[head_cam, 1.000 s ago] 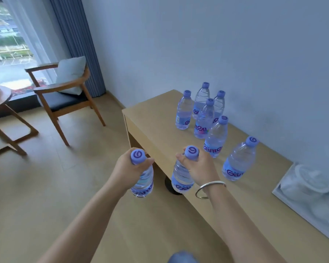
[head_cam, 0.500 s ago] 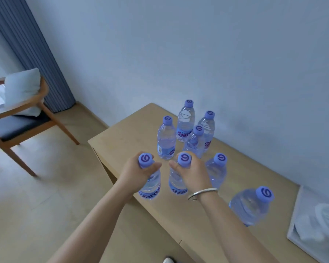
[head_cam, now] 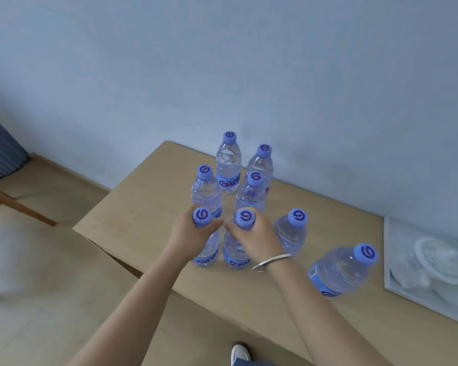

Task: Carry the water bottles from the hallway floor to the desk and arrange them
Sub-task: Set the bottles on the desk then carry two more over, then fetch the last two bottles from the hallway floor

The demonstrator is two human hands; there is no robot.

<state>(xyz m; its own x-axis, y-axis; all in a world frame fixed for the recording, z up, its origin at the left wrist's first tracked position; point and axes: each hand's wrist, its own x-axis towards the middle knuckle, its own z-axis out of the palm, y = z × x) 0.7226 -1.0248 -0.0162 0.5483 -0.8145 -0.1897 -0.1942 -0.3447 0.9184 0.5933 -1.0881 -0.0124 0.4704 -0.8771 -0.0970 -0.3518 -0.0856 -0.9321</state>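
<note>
Light wooden desk [head_cam: 148,207] set against pale wall.

Left hand [head_cam: 189,235]: grip closed on neck of clear purple-capped water bottle [head_cam: 206,249], held upright over desk.

Right hand [head_cam: 257,237]: grip closed on second clear purple-capped bottle [head_cam: 234,256], just beside first.

Six matching bottles [head_cam: 228,165] stood behind and to right.

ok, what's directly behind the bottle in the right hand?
Behind the bottle gripped by the right hand stands another upright bottle, with two more at the wall beyond. Its base is covered by the hand and cap.
</note>
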